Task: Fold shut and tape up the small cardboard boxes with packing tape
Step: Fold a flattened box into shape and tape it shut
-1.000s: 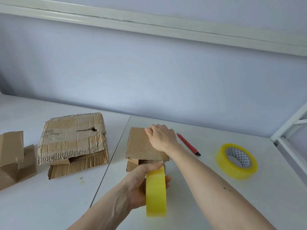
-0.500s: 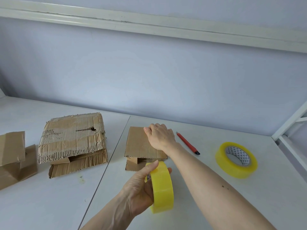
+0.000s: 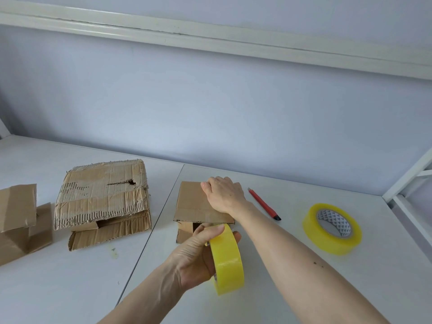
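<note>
Your right hand point(image 3: 223, 195) lies palm-down on top of the small box point(image 3: 194, 204), fingers straight and close together, pressing the top flap flat; the box sits on the white table point(image 3: 268, 288) just right of the table seam, its near end open with a flap edge showing under the lid. Your left hand point(image 3: 198, 256) grips the tape roll point(image 3: 228, 259); thumb over the top rim, fingers curled round the far side; the roll stands on edge just in front of the box's open end, top rim touching or nearly touching the flap edge; can't tell whether any tape is stuck to the cardboard. Second tape roll point(image 3: 332, 228) lies flat on the table, well right of your right forearm. Red pen point(image 3: 264, 203) lies on the table just right of your right hand, between it and the flat roll. Worn larger box point(image 3: 102, 199) sits left of the seam, top torn, near side gaping. Another box point(image 3: 19, 218) at the left edge, flap raised, partly cut off by the frame.
</note>
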Available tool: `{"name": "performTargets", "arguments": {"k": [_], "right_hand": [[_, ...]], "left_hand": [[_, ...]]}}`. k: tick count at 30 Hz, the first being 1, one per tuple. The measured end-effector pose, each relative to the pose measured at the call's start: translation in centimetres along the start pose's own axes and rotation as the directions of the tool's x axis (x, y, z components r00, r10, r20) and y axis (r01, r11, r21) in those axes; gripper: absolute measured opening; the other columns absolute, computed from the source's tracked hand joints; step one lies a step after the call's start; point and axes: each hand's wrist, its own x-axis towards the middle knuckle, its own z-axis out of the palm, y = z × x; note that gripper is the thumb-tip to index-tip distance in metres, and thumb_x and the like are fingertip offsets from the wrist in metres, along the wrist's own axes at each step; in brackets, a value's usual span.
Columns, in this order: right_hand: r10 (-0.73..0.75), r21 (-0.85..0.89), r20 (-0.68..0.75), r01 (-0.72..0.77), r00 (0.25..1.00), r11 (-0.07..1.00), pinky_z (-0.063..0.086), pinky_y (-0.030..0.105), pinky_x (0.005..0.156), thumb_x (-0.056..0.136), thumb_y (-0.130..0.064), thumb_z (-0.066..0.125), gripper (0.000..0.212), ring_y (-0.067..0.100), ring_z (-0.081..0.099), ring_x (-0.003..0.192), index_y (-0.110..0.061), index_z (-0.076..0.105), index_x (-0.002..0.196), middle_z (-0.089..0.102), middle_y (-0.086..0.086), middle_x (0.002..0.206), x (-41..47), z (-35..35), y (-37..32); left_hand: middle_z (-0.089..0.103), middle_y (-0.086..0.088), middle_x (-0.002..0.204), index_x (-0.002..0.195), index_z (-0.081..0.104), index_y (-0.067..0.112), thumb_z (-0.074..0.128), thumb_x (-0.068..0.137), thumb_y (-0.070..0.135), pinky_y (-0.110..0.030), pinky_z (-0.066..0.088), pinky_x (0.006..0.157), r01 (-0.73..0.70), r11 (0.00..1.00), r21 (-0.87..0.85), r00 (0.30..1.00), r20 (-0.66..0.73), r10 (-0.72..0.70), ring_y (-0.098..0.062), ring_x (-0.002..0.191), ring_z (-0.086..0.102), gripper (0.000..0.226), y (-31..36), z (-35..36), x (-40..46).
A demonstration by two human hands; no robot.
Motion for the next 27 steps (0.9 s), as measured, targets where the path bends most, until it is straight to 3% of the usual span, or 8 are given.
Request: {"name": "performTargets", "arguments": {"k": [5,9,12,15,19,23,25,27], "right_hand": [[0.012,0.003,-0.001,-0.012,1.000,1.000,0.033,0.051,0.103,0.108,-0.046,0.017,0.056,0.029,0.045,0.127,-0.012,0.055,0.129,0.057,0.007,0.133,-0.2,-0.1,0.0],[0.004,-0.002,-0.004,-0.004,1.000,1.000,0.034,0.050,0.103,0.108,-0.047,0.016,0.056,0.029,0.045,0.127,-0.012,0.054,0.130,0.057,0.007,0.133,-0.4,-0.1,-0.1],[0.001,0.007,-0.005,-0.001,1.000,1.000,0.035,0.051,0.103,0.108,-0.046,0.017,0.056,0.029,0.045,0.128,-0.011,0.054,0.131,0.057,0.008,0.134,-0.4,-0.1,-0.2],[-0.022,0.020,-0.024,0.023,0.999,1.000,0.035,0.050,0.101,0.108,-0.045,0.020,0.048,0.031,0.047,0.125,-0.015,0.048,0.133,0.059,0.007,0.133,-0.4,0.0,-0.3],[-0.053,0.015,-0.070,0.054,0.996,0.998,0.036,0.047,0.097,0.108,-0.043,0.027,0.035,0.031,0.048,0.118,-0.018,0.048,0.120,0.059,0.007,0.123,-0.7,-0.1,-0.1],[-0.120,-0.085,-0.070,0.114,0.990,0.990,0.034,0.047,0.105,0.105,-0.053,0.028,0.049,0.027,0.042,0.128,-0.020,0.056,0.129,0.049,0.004,0.134,-1.4,-1.5,0.0],[-0.153,-0.107,0.004,0.153,0.988,0.982,0.031,0.049,0.110,0.101,-0.064,0.029,0.059,0.026,0.040,0.135,-0.026,0.050,0.139,0.047,0.003,0.144,-2.1,-2.7,0.3],[-0.183,-0.036,0.117,0.189,0.976,0.981,0.026,0.049,0.116,0.094,-0.071,0.041,0.066,0.024,0.030,0.146,-0.035,0.037,0.149,0.035,0.000,0.158,-3.0,-3.6,1.3]], "left_hand": [[0.073,-0.027,0.102,0.130,0.054,-0.002,0.079,0.064,0.004,-0.041,0.060,0.056,-0.055,0.997,0.047,0.993,-0.100,0.059,-0.031,0.076,0.076,0.071,-1.1,0.5,0.4],[0.076,-0.022,0.099,0.112,0.069,0.001,0.080,0.066,0.019,-0.041,0.055,0.069,-0.045,0.999,0.005,0.991,-0.128,0.045,-0.027,0.074,0.074,0.051,-1.9,0.6,0.1],[0.076,-0.020,0.098,0.119,0.068,0.002,0.079,0.068,0.022,-0.041,0.056,0.068,-0.040,0.999,-0.017,0.990,-0.133,0.037,-0.025,0.071,0.074,0.056,-1.9,0.4,0.1],[0.076,-0.019,0.104,0.140,0.054,0.009,0.082,0.066,0.020,-0.039,0.059,0.055,-0.023,0.999,-0.038,0.989,-0.144,0.017,-0.025,0.068,0.075,0.080,-1.8,-0.1,0.5],[0.073,-0.020,0.115,0.150,0.040,0.023,0.084,0.066,0.016,-0.043,0.060,0.058,-0.033,0.997,-0.072,0.994,-0.103,0.026,-0.029,0.080,0.077,0.095,-1.3,-0.4,0.7],[0.074,-0.020,0.110,0.148,0.041,0.028,0.081,0.070,0.012,-0.043,0.061,0.061,-0.061,0.995,-0.078,0.996,-0.070,0.056,-0.030,0.089,0.076,0.088,-1.1,-0.7,0.7],[0.075,-0.019,0.108,0.146,0.042,0.029,0.081,0.069,0.011,-0.043,0.061,0.061,-0.061,0.995,-0.078,0.996,-0.065,0.056,-0.030,0.088,0.076,0.088,-1.0,-0.8,0.8],[0.074,-0.018,0.109,0.147,0.041,0.029,0.082,0.070,0.010,-0.043,0.061,0.062,-0.061,0.995,-0.082,0.997,-0.059,0.056,-0.030,0.092,0.076,0.089,-0.8,-1.0,0.9]]}}
